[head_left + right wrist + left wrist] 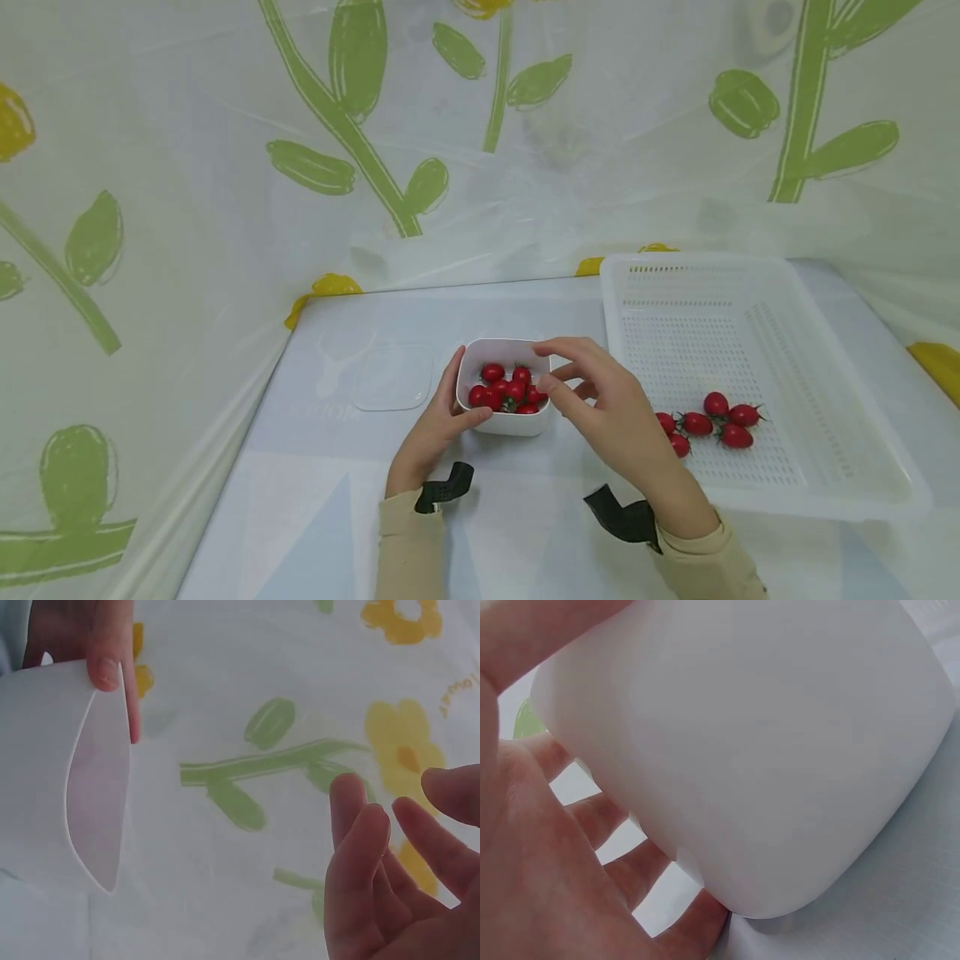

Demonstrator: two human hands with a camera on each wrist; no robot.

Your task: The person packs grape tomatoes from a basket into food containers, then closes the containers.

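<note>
A small white square container (513,426) stands on the table with several cherry tomatoes (514,390) inside. My left hand (429,435) holds it by its left side, thumb over the near rim; in the left wrist view the fingers of that hand (547,847) lie along the container's side (772,750). Just over the right rim hovers my right hand (615,412), fingers bent loosely. The right wrist view shows nothing between the fingers and thumb of the right hand (397,900), apart from the white container (37,772).
On the right lies a large white perforated basket (862,417) with several cherry tomatoes (716,404) near its left side. A clear flat lid (393,379) rests left of the container. Behind the table hangs a flower-patterned sheet (225,167).
</note>
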